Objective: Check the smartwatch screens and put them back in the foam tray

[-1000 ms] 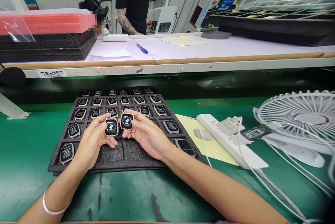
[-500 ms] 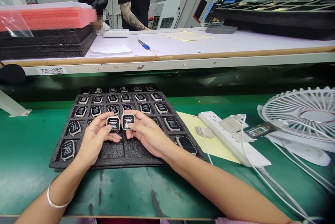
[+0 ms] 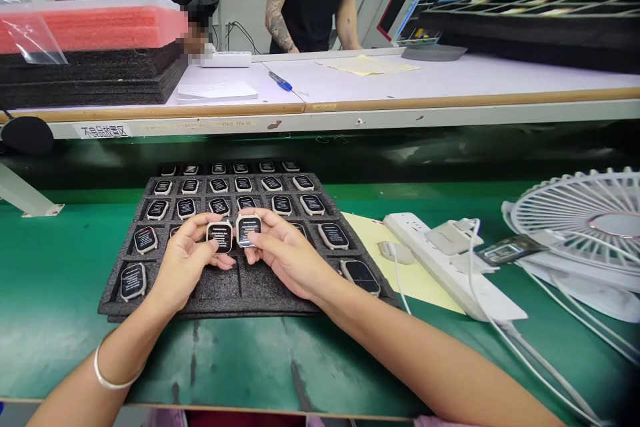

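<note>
Holding a first watch (image 3: pixel 222 234) pinched in our left hand (image 3: pixel 181 263), a second watch (image 3: pixel 247 224) pinched in our right hand (image 3: pixel 293 257) at the first's three o'clock, both above the foam tray (image 3: pixel 215 288); step, we judge, screen-checking; next move wanting a steady touch.

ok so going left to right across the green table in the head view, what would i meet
White metal post → left hand holding one watch → right hand holding another watch → yellow sheet → white power strip → white fan.
</note>
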`<state>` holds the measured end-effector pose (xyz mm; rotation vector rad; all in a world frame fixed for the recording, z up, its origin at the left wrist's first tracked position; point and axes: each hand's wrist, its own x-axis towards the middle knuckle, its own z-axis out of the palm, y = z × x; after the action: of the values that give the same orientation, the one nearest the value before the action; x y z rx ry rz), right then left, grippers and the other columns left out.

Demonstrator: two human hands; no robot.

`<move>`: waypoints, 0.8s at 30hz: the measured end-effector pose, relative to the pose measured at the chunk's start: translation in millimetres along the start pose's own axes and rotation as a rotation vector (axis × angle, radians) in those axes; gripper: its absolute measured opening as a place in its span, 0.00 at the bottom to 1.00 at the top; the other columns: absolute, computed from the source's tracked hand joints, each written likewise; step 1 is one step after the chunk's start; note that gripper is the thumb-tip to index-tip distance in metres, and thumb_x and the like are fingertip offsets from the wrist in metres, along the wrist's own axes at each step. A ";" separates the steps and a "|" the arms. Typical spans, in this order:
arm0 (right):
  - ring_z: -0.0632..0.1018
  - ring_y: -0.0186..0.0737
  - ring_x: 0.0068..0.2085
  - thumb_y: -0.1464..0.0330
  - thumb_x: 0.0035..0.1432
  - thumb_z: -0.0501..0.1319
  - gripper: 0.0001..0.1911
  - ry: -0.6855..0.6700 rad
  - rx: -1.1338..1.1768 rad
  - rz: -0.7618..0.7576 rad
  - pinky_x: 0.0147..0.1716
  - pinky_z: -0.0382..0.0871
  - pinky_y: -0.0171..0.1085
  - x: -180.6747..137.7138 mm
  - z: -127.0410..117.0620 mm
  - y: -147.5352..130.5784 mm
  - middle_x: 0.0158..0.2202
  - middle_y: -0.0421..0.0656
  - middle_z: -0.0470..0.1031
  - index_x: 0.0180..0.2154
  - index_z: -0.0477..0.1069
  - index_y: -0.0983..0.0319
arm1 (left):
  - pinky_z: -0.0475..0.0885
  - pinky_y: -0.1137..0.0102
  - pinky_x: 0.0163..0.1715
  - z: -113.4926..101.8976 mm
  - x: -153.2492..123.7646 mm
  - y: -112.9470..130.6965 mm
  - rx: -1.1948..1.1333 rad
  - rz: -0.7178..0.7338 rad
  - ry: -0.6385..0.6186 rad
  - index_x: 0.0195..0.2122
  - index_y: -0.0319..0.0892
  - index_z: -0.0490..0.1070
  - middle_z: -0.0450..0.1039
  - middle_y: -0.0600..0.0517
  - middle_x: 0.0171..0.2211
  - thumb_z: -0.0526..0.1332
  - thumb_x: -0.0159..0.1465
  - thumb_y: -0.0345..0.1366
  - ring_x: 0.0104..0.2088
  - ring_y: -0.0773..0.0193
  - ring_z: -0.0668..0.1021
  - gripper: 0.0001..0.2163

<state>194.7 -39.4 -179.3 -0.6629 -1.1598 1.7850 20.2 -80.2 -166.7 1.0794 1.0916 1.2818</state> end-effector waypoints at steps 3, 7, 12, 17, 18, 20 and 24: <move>0.72 0.31 0.26 0.69 0.53 0.68 0.19 0.003 -0.009 -0.002 0.29 0.65 0.35 -0.5 0.8 -0.5 0.36 0.39 0.75 0.47 0.70 0.59 | 0.79 0.72 0.28 0.5 0.4 -0.4 0.013 0.000 0.002 0.47 0.42 0.68 0.76 0.52 0.41 0.65 0.58 0.35 0.24 0.67 0.82 0.16; 0.72 0.30 0.26 0.70 0.52 0.67 0.19 -0.003 -0.003 0.003 0.29 0.65 0.35 -0.9 2.1 -1.4 0.34 0.38 0.74 0.47 0.70 0.60 | 0.79 0.72 0.27 0.0 1.3 -1.8 0.024 0.009 0.013 0.46 0.42 0.68 0.75 0.53 0.40 0.65 0.57 0.35 0.24 0.67 0.81 0.16; 0.72 0.31 0.26 0.71 0.52 0.66 0.19 -0.007 -0.019 -0.009 0.30 0.66 0.35 -1.7 3.0 -2.1 0.36 0.39 0.74 0.47 0.69 0.60 | 0.80 0.71 0.28 -2.0 1.4 -2.2 -0.004 0.007 0.000 0.46 0.42 0.68 0.75 0.53 0.40 0.64 0.57 0.35 0.24 0.66 0.82 0.16; 0.71 0.31 0.27 0.75 0.47 0.65 0.23 -0.027 -0.003 -0.017 0.30 0.67 0.34 -1.8 4.6 -3.3 0.37 0.38 0.73 0.47 0.68 0.59 | 0.79 0.71 0.29 -1.5 1.3 -1.9 -0.026 0.009 -0.006 0.46 0.42 0.68 0.75 0.53 0.40 0.63 0.55 0.31 0.24 0.66 0.82 0.17; 0.71 0.31 0.27 0.76 0.46 0.65 0.23 -0.030 -0.001 -0.023 0.29 0.67 0.34 -1.8 4.9 -3.6 0.37 0.38 0.73 0.47 0.68 0.59 | 0.79 0.71 0.29 -1.0 1.5 -2.1 -0.023 0.017 -0.009 0.46 0.42 0.67 0.75 0.53 0.40 0.63 0.54 0.30 0.24 0.66 0.82 0.17; 0.70 0.31 0.28 0.76 0.46 0.65 0.23 -0.031 -0.002 -0.032 0.29 0.67 0.33 -1.8 5.4 -3.9 0.37 0.38 0.72 0.46 0.68 0.58 | 0.79 0.72 0.29 -0.1 1.7 -2.9 -0.020 0.029 -0.019 0.46 0.42 0.67 0.75 0.53 0.41 0.64 0.54 0.30 0.25 0.67 0.82 0.18; 0.69 0.31 0.29 0.76 0.46 0.64 0.23 -0.018 -0.018 -0.022 0.29 0.67 0.33 -2.2 5.9 -3.8 0.38 0.39 0.72 0.46 0.67 0.58 | 0.79 0.72 0.29 0.6 1.6 -3.2 -0.019 0.027 -0.026 0.46 0.42 0.66 0.75 0.53 0.42 0.64 0.54 0.30 0.24 0.67 0.82 0.17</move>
<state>192.6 -43.3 -173.4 -0.6436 -1.1925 1.7667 21.3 -78.7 -169.8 1.0970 1.0462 1.2934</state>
